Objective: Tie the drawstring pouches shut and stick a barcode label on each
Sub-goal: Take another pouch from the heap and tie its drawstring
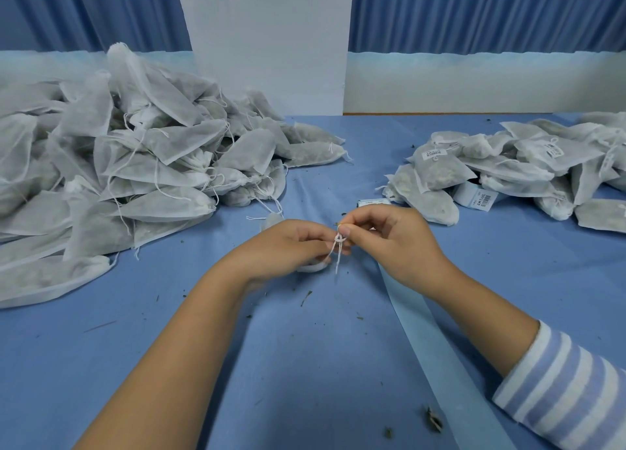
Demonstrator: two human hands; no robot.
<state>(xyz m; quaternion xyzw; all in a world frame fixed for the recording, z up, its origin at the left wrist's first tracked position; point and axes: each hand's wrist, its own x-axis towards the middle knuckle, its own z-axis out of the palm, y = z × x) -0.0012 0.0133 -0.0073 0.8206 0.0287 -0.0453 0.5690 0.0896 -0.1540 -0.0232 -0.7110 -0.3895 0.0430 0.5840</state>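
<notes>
Left hand [291, 243]: fingers curled round a small white pouch [313, 267] at table centre. The hand hides most of the pouch.
Right hand [389, 238]: thumb and forefinger pinch the drawstring [338, 249] at a small looped knot between the two hands. Thin cord ends hang below it.
Unlabelled pile [128, 158]: tall heap at left of flat, tapered pouches in translucent non-woven fabric, dark filling showing through, loose white cords trailing.
Labelled pile [508, 175]: lower heap at right, well apart from the hands, with barcode stickers [432, 153] on several pouches.
Label sheet [482, 199]: white with a printed barcode, partly tucked under the right heap.
Backing strip [437, 341]: smooth pale-blue ribbon running from beneath the right wrist to the lower edge.
Table cover [305, 365]: creased blue cloth, flecked with dried plant crumbs [433, 419].
Sleeve [562, 392]: blue-and-white striped, on the right forearm.
Backdrop: pleated blue curtain [474, 12] flanking a plain white panel [264, 43].
</notes>
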